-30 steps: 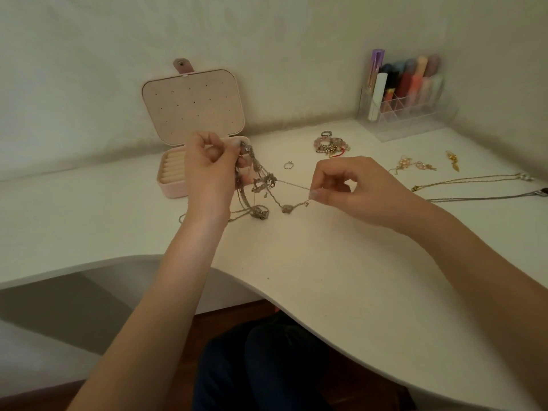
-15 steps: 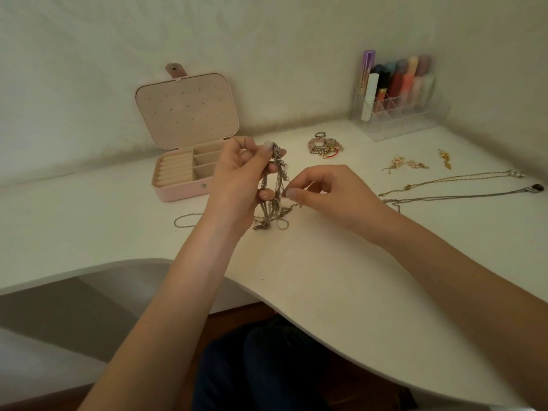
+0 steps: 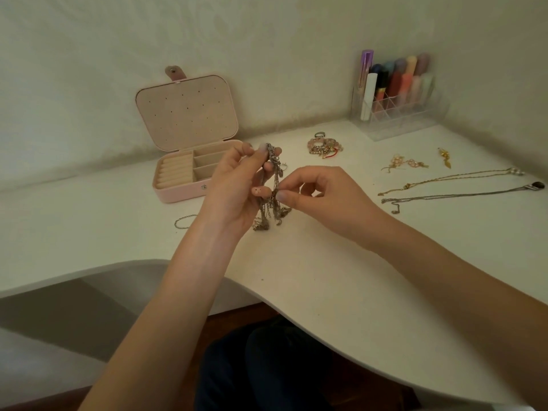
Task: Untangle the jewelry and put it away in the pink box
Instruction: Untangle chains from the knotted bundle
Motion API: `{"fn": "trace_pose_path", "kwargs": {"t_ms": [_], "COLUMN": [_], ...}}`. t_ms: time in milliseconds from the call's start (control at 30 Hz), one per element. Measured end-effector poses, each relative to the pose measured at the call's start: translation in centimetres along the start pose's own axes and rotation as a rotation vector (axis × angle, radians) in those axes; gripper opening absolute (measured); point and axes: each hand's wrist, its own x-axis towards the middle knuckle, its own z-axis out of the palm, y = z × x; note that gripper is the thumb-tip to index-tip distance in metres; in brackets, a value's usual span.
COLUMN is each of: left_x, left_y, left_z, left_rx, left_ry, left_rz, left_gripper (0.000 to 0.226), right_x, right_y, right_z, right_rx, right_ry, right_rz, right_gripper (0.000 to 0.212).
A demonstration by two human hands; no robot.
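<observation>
A tangled bunch of silver chains point(image 3: 272, 200) hangs from my left hand point(image 3: 240, 185), which pinches its top between thumb and fingertips above the white desk. My right hand point(image 3: 320, 194) pinches a strand near the middle of the bunch. The bunch's lower end touches the desk, and a loose loop of chain point(image 3: 184, 221) trails out to the left. The pink box point(image 3: 189, 185) stands open behind my left hand, lid up, its beige compartments showing nothing inside.
A beaded bracelet cluster point(image 3: 324, 146) lies behind my hands. Gold earrings point(image 3: 406, 164), a gold charm point(image 3: 444, 158), a gold necklace point(image 3: 450, 179) and a silver necklace point(image 3: 462, 195) lie to the right. A clear organizer point(image 3: 394, 117) with cosmetics stands in the corner. The desk's curved front edge point(image 3: 296, 318) is near.
My right hand came in from the right, where it had drawn a strand out sideways, to pinch the bunch close beside my left hand. The chains now hang gathered and vertical.
</observation>
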Motion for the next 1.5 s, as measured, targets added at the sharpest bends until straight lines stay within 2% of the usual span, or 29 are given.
{"fn": "trace_pose_path", "kwargs": {"t_ms": [100,200,367,467,733,900,1033,1167,1233,1400,1500], "left_x": [0.0,0.1,-0.3,-0.8,-1.2,-1.3,-1.1,-0.7,-0.7,-0.7,-0.5], "left_y": [-0.1,-0.1,-0.1,0.0,-0.4,-0.7,-0.5,-0.4,-0.3,0.0,-0.1], "left_z": [-0.2,-0.7,-1.0,-1.1,-1.4,-1.6,-1.9,-2.5,-2.6,-2.8,-2.9], "left_rx": [0.069,0.153,0.272,0.371,0.831,0.941,1.005,1.114,1.172,1.142,1.057], "left_ry": [0.025,0.065,0.077,0.069,-0.078,-0.119,-0.126,-0.208,-0.237,-0.233,-0.217], "left_rz": [0.018,0.048,0.111,0.158,0.272,0.312,0.357,0.352,0.347,0.256,0.202], "left_gripper": [0.024,0.021,0.019,0.018,0.028,0.010,0.010,0.014,0.017,0.023,0.025], "right_x": [0.0,0.3,0.3,0.4,0.6,0.6,0.5,0.5,0.5,0.7,0.6], "right_y": [-0.2,-0.2,-0.2,-0.2,0.1,0.5,0.6,0.4,0.3,0.0,-0.1], "right_z": [-0.3,-0.8,-1.0,-1.1,-0.8,-0.8,-1.1,-1.8,-1.9,-2.4,-2.7], "right_rx": [0.131,0.376,0.688,0.792,0.661,0.593,0.529,0.332,0.346,0.505,0.417], "right_ry": [0.004,0.006,-0.038,-0.001,0.055,0.011,-0.013,-0.017,-0.013,-0.013,-0.007], "right_rz": [0.105,0.257,0.401,0.446,0.389,0.309,0.305,0.283,0.306,0.404,0.440], "right_gripper": [0.012,0.020,0.018,0.020,0.014,0.016,0.014,0.015,0.017,0.018,0.019]}}
